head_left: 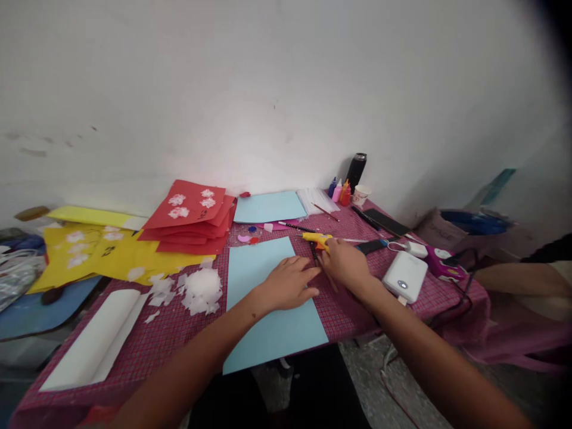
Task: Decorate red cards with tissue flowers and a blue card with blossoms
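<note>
A light blue sheet of paper (252, 268) lies before me on the table. My left hand (289, 282) rests on its right part, fingers spread and holding nothing. Just right of the sheet, my right hand (345, 266) is closed around a yellow glue gun (315, 238), whose nozzle points left. The hand hides most of the gun's handle. Thin brushes or sticks (329, 277) lie between my two hands. Beyond the sheet sits a small clear palette (248, 235) with blue, pink and red spots.
Red sheets (196, 214) with pale blossoms and yellow ones (96, 250) lie at left, near torn white paper (203, 291) and a folded white sheet (92, 342). Paint bottles (342, 192), a black flask (356, 170), a paper cup (361, 195) and a white power bank (405, 275) stand right.
</note>
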`<state>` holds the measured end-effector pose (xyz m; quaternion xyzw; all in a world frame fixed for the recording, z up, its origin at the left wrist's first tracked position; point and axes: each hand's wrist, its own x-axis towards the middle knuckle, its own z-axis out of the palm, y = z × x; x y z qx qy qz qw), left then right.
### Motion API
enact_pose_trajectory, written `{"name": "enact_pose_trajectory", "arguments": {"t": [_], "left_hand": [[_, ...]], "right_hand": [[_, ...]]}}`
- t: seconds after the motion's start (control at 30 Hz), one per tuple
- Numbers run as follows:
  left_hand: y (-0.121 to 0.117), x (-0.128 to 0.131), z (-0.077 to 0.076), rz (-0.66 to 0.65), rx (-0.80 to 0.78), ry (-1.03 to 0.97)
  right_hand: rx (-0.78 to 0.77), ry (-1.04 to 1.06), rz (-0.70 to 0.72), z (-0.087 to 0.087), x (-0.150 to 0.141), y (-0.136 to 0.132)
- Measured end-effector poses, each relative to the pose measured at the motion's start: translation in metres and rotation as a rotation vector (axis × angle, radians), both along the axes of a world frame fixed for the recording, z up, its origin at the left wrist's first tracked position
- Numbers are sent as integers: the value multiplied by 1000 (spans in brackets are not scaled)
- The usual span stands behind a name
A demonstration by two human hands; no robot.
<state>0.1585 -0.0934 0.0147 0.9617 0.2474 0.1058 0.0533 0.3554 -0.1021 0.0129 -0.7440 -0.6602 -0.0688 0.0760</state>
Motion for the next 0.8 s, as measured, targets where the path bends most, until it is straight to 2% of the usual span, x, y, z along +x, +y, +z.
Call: {"name": "enact_pose_trajectory", "arguments": {"t": [0.1, 0.23, 0.33, 0.43, 0.6, 0.7, 0.8], "left_hand": [[-8, -41, 2, 29, 4, 5], [-14, -99, -5, 169, -54, 85], [-16, -124, -13, 213, -113, 144], [-18, -129, -17, 216, -149, 149], [-17, -124, -19, 207, -164, 114], [-16, -122, -20, 197, -177, 94], [-18, -120, -22, 200, -165, 79]], "right_hand": [[-74, -29, 49, -6, -8, -15], [-123, -56, 79, -18, -13, -21], [-147, -70, 76, -20, -14, -18], [-164, -84, 72, -18, -15, -17], [-182, -85, 58, -15, -6, -27], [-129, 39, 141, -13, 0, -35], [-63, 213, 227, -8, -6, -38]]}}
